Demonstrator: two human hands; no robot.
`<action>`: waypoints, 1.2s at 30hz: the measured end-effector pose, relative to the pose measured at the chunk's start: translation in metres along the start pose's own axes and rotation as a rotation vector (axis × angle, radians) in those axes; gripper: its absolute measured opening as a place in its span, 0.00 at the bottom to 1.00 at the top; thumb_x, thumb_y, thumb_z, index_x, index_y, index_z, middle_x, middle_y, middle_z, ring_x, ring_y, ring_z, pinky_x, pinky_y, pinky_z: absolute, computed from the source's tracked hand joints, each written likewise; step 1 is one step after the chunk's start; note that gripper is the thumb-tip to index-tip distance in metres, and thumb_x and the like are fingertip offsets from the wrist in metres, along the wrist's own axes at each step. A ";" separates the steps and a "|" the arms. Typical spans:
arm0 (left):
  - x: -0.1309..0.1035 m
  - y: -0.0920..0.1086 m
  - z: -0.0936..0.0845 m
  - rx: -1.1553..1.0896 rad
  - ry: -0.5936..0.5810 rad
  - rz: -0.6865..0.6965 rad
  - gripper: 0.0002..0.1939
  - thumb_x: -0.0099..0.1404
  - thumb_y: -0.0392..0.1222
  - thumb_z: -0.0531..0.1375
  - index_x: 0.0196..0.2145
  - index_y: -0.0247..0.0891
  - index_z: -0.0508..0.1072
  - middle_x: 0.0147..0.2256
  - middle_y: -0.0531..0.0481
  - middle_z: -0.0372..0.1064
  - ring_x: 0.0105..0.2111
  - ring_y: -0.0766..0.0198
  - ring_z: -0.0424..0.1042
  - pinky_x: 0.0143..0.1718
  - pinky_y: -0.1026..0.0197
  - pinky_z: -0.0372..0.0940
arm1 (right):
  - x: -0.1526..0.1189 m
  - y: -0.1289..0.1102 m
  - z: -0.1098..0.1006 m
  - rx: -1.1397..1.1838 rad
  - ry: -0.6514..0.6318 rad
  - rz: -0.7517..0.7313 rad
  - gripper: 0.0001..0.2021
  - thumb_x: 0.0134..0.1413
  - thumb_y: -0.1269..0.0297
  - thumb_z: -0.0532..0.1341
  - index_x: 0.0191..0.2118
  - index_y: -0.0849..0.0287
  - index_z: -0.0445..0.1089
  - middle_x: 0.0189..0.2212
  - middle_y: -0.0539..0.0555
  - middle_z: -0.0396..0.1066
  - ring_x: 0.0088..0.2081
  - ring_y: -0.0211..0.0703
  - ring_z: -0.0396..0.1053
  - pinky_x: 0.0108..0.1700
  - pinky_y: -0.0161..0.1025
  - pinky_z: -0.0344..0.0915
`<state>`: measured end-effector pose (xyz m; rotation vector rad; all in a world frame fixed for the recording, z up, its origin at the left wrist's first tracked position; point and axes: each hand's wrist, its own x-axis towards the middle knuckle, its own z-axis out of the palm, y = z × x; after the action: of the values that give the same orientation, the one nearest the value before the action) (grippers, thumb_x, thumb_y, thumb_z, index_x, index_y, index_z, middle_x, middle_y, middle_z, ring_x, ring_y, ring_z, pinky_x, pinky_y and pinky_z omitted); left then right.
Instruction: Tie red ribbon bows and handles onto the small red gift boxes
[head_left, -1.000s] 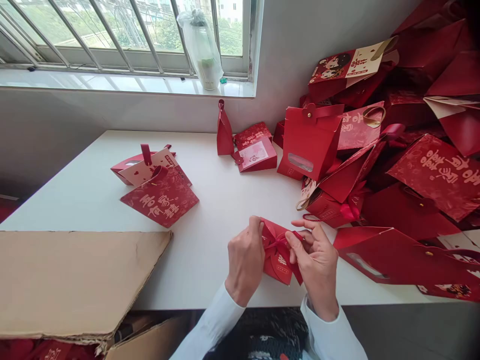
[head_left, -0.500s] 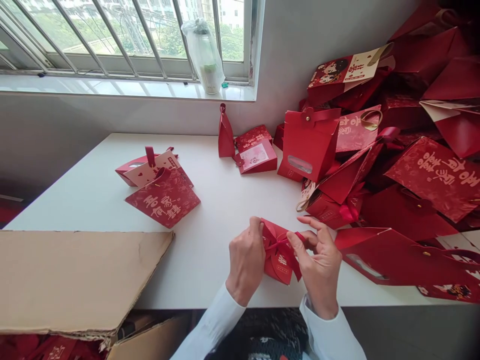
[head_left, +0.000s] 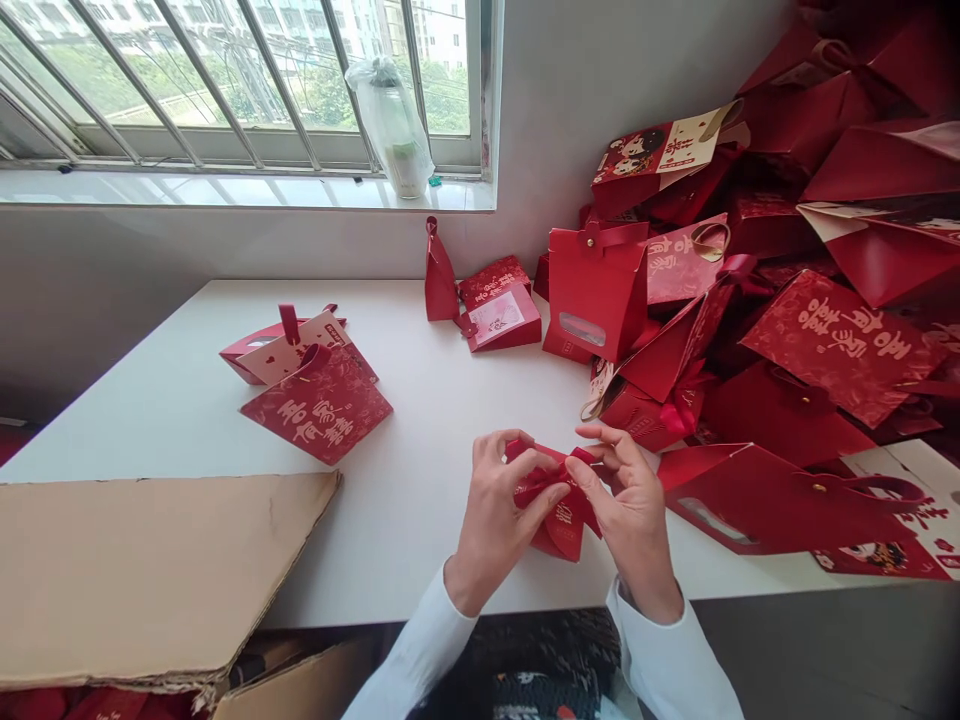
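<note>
A small red gift box (head_left: 561,540) with pale gold lettering lies on the white table near its front edge, between my two hands. Red ribbon (head_left: 587,510) is tied in a bow across its top. My left hand (head_left: 496,510) reaches over the box from the left, thumb and index finger pinched at the ribbon near the knot. From the right, my right hand (head_left: 630,505) pinches a ribbon loop between thumb and index finger, its other fingers raised. The knot itself is largely covered by my fingers.
Red gift bags (head_left: 832,340) are heaped along the right side. Several more stand at the left, including one with gold characters (head_left: 319,410). A cardboard box (head_left: 157,570) fills the front left. On the windowsill is a bagged cup (head_left: 397,135).
My left hand has come over the top of the box, from gripping its left side to pinching at the bow. My right hand stays on the ribbon. The view has shifted slightly.
</note>
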<state>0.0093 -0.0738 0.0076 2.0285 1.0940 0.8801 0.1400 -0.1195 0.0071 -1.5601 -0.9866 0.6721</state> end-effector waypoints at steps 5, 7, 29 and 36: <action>0.001 -0.005 -0.001 -0.083 -0.043 -0.083 0.01 0.60 0.38 0.62 0.31 0.42 0.74 0.43 0.48 0.66 0.49 0.56 0.61 0.50 0.54 0.60 | 0.001 0.004 0.001 0.032 0.048 -0.029 0.15 0.53 0.62 0.63 0.47 0.54 0.66 0.33 0.50 0.72 0.37 0.40 0.70 0.43 0.39 0.67; 0.001 -0.006 -0.002 -0.092 -0.067 -0.096 0.02 0.60 0.36 0.62 0.31 0.42 0.74 0.45 0.48 0.66 0.49 0.56 0.60 0.50 0.53 0.60 | 0.001 0.005 0.002 0.050 0.069 -0.027 0.16 0.52 0.63 0.63 0.47 0.54 0.65 0.31 0.49 0.71 0.35 0.39 0.70 0.42 0.38 0.67; 0.005 0.002 -0.009 0.117 0.025 -0.116 0.11 0.70 0.39 0.48 0.48 0.40 0.64 0.40 0.47 0.71 0.39 0.59 0.70 0.42 0.55 0.63 | -0.005 -0.012 0.001 -0.218 -0.093 0.036 0.20 0.51 0.59 0.63 0.50 0.52 0.63 0.26 0.46 0.71 0.30 0.40 0.70 0.37 0.38 0.67; 0.013 0.001 0.000 0.047 0.098 -0.138 0.09 0.67 0.35 0.49 0.43 0.40 0.65 0.34 0.51 0.71 0.33 0.63 0.69 0.37 0.60 0.62 | -0.007 -0.011 0.007 -0.334 -0.052 -0.009 0.17 0.53 0.62 0.59 0.50 0.54 0.64 0.35 0.52 0.73 0.31 0.43 0.70 0.35 0.39 0.66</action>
<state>0.0152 -0.0632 0.0112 1.9389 1.3032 0.8984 0.1280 -0.1214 0.0155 -1.8333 -1.1904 0.5637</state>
